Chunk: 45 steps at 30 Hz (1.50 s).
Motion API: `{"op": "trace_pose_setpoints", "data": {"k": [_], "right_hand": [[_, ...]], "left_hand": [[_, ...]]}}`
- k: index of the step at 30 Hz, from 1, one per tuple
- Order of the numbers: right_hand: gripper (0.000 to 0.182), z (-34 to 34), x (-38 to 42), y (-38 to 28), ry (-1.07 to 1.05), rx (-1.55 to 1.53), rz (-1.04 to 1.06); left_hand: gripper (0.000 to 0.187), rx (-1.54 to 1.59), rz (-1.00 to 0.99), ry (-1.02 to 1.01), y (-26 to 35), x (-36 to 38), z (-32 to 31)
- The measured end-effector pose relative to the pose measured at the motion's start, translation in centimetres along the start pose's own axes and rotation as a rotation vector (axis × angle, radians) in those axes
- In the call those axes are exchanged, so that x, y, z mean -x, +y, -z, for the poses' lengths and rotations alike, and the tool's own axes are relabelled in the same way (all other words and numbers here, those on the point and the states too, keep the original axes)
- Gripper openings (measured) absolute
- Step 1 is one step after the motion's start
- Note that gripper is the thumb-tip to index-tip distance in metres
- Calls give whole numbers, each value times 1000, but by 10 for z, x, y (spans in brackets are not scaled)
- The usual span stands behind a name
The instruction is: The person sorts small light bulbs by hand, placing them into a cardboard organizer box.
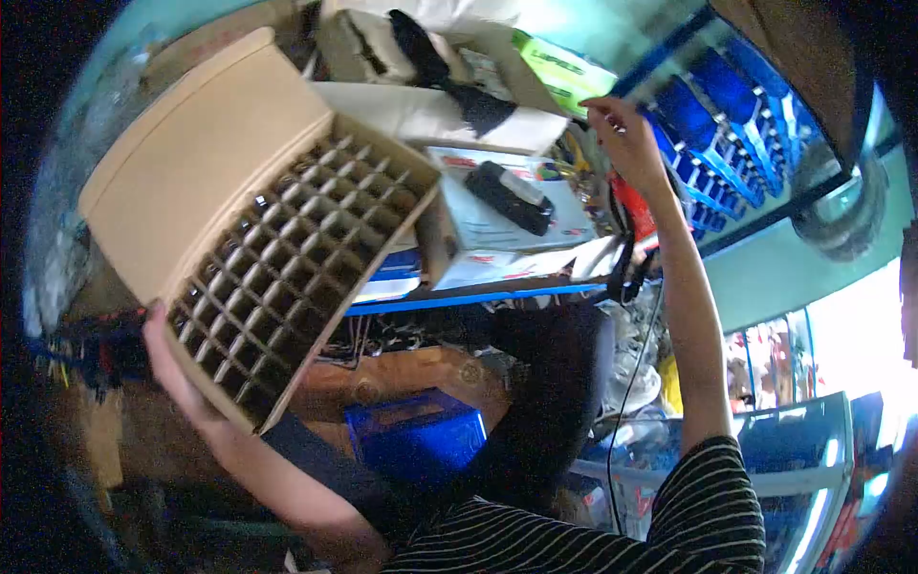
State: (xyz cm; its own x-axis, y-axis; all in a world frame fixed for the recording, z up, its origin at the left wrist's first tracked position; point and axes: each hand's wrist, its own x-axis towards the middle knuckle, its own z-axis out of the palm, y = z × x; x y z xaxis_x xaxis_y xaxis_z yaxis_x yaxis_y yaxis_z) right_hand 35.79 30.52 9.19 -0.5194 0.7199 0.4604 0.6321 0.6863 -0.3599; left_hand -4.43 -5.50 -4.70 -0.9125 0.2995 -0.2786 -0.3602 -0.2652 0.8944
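My left hand [167, 346] grips the lower left edge of an open cardboard box [316, 383], which is tilted and has its lid flap folded back. A grid of cardboard dividers [296, 253] splits the box into many small compartments. Small shiny pieces show in some of them along the lid side; most look dark inside. My right hand [626, 143] is raised at the upper right, beside a bright green box [564, 72] and in front of blue bins. Its fingers are bent together, and whatever may be between them is too small to make out.
A blue-edged shelf [478, 295] carries a white box [516, 234] with a black object [512, 198] on it, plus other opened cartons. Blue bins [732, 124] hang at the upper right. Below stands a blue container [418, 435]; a glass case [794, 459] is at lower right.
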Motion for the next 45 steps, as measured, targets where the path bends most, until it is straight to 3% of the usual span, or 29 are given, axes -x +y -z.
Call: {"op": "trace_pose_setpoints", "data": {"k": [3,7,8,9,15,21,25,30,33,34,35,37,41,43,45], "right_hand": [[41,6,17,64,-296,108,-149],[58,-19,45,93,-420,471,32],[62,-17,48,84,-486,283,-56],[62,-22,49,86,-457,278,-46],[51,-30,59,110,-358,193,1],[36,-9,62,79,-485,112,-107],[30,-3,53,93,-455,0,-184],[30,21,40,95,-358,-133,-331],[31,30,30,74,-206,-230,-313],[31,28,21,49,-215,-295,-321],[29,27,16,31,-171,-217,-229],[30,23,1,-37,-278,-291,-86],[26,-18,-24,-148,-389,-75,582],[24,-43,-41,-189,-488,-46,705],[25,-71,-50,-216,-554,-123,646]], "left_hand": [[53,146,71,-101,-9,-12,8],[53,216,165,-235,1,-2,1],[54,196,125,-274,1,-1,1],[54,160,97,-180,7,12,-9],[53,223,109,-244,3,3,-4],[51,231,173,-294,7,14,-7],[47,214,46,-185,7,14,-12],[44,221,62,-137,3,15,-11],[49,-135,-8,21,14,24,-15],[51,-99,-1,39,18,35,-21],[53,-65,1,46,22,44,-27],[49,301,100,-216,3,23,-17],[45,340,147,-287,12,29,-21],[45,411,136,-344,8,31,-21],[44,336,74,-272,12,39,-26]]}}
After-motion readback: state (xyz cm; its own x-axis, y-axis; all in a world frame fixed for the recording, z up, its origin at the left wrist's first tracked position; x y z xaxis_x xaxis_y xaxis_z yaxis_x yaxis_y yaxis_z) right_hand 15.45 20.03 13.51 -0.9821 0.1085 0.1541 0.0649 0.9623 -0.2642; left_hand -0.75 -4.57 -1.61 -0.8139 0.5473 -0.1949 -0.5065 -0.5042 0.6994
